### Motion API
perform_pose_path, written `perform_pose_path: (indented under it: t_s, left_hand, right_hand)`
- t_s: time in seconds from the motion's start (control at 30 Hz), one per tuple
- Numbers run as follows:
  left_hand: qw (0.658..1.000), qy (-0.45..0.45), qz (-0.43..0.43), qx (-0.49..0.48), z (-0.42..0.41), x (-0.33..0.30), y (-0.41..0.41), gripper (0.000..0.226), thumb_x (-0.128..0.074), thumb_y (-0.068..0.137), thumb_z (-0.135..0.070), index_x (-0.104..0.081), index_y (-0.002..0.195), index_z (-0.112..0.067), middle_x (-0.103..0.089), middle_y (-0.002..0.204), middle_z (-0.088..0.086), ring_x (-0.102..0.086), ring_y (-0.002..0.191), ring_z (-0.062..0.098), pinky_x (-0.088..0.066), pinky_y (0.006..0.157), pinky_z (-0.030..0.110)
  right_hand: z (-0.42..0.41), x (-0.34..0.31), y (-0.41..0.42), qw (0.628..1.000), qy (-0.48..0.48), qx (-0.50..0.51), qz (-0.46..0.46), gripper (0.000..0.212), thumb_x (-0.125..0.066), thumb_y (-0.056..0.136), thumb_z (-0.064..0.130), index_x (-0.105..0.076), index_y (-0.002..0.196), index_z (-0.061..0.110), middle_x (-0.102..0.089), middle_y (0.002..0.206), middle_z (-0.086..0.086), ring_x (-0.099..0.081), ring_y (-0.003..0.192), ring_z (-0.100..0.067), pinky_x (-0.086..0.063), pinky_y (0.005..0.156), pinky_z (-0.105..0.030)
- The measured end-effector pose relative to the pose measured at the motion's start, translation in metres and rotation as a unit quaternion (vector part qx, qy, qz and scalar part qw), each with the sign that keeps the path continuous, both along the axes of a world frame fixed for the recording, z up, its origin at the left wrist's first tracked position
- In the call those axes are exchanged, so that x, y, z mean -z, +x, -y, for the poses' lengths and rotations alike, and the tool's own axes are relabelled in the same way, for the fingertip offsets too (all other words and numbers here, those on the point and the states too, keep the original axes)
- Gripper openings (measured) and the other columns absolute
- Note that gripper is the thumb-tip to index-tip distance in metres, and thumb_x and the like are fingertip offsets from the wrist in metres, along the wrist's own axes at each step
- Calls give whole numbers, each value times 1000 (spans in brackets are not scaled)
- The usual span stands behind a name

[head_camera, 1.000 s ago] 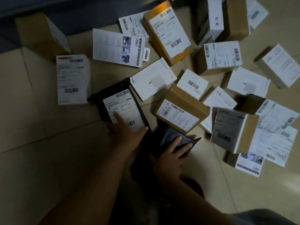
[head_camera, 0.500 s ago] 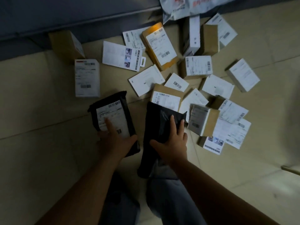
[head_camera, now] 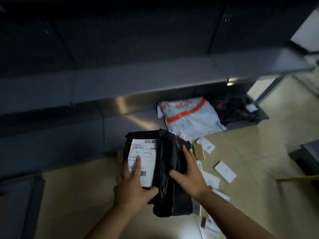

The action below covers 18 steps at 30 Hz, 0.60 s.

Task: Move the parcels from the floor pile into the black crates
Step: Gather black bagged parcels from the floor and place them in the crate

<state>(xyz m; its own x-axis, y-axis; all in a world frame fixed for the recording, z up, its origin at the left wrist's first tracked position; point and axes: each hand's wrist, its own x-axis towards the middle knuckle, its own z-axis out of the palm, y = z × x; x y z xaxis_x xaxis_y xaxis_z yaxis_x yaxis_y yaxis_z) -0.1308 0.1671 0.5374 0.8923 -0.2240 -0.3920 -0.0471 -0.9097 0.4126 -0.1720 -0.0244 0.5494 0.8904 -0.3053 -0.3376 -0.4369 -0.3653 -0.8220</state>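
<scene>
Head view, items as seen.

Left hand (head_camera: 133,185): fingers spread over the white shipping label of a black poly-bag parcel (head_camera: 138,149), thumb hooked round its near edge; it grips this parcel from below and in front.

Right hand (head_camera: 187,173): fingers curled into the crumpled plastic of a second black poly-bag parcel (head_camera: 172,192), pinching and holding it. This bag hangs longer than the first and overlaps its right edge. Both parcels are held up off the floor (head_camera: 250,169), side by side and touching.

Shelving unit (head_camera: 155,80): dark grey, directly behind the held parcels, with a long ledge across the frame. On its lowest level, a white mailer bag with orange tape (head_camera: 191,118), partly overhanging the edge, and just beside it on the right a dark crumpled black bag (head_camera: 236,109). Whether this is a crate cannot be told.

Floor pile: small boxes (head_camera: 224,171) with white labels and one brown carton (head_camera: 198,150), lying to the right of and partly hidden behind the right forearm and hanging bag.

Right edge: a dark object (head_camera: 309,157) on the floor, blurred, kind unclear.

Lower left: a dark panel (head_camera: 22,204) standing on the floor.
</scene>
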Motion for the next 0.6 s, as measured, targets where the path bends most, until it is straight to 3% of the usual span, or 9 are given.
perform_pose_path:
  t_s: [0.13, 0.27, 0.37, 0.5, 0.6]
  left_hand:
    - [996, -33, 79, -24, -1, -106, 5, 110, -49, 58, -71, 18, 143, -49, 8, 155, -8, -23, 133, 29, -36, 104, 38]
    - [986, -64, 137, -71, -2, -187, -6, 106, -54, 65, -67, 13, 145, -50, 4, 155, -9, -20, 133, 27, -33, 105, 36]
    - [972, -64, 194, -115, -6, -234, -17, 105, -52, 63, -67, 11, 145, -51, 4, 155, -10, -21, 131, 26, -34, 103, 35]
    - [948, -67, 253, -180, -23, -277, -40, 109, -41, 51, -73, 11, 145, -52, 1, 155, -10, -21, 130, 27, -36, 105, 37]
    - [933, -49, 273, -231, -41, -295, -67, 109, -41, 52, -74, 11, 145, -51, 1, 155, -11, -22, 127, 26, -36, 104, 37]
  right_hand:
    - [4, -97, 20, 992, 33, -52, 109, 87, -65, 66, 53, -20, 141, 55, -27, 152, 12, -23, 143, -9, -28, 115, -46]
    - [0, -181, 32, 973, 118, -105, 170, 68, -62, 71, 50, -26, 125, 70, -44, 140, 20, -42, 129, 0, -36, 112, -41]
    - [-6, -229, 41, 953, 169, -163, 189, 80, -78, 71, 51, -27, 130, 63, -54, 132, 19, -54, 119, 0, -45, 105, -35]
    - [-26, -276, 47, 936, 167, -238, 198, 128, -88, 54, 52, -5, 151, 40, -46, 140, 15, -52, 122, -3, -44, 105, -33]
    - [-50, -294, 50, 919, 157, -290, 217, 129, -90, 49, 53, -13, 151, 38, -51, 139, 14, -55, 120, -3, -45, 105, -37]
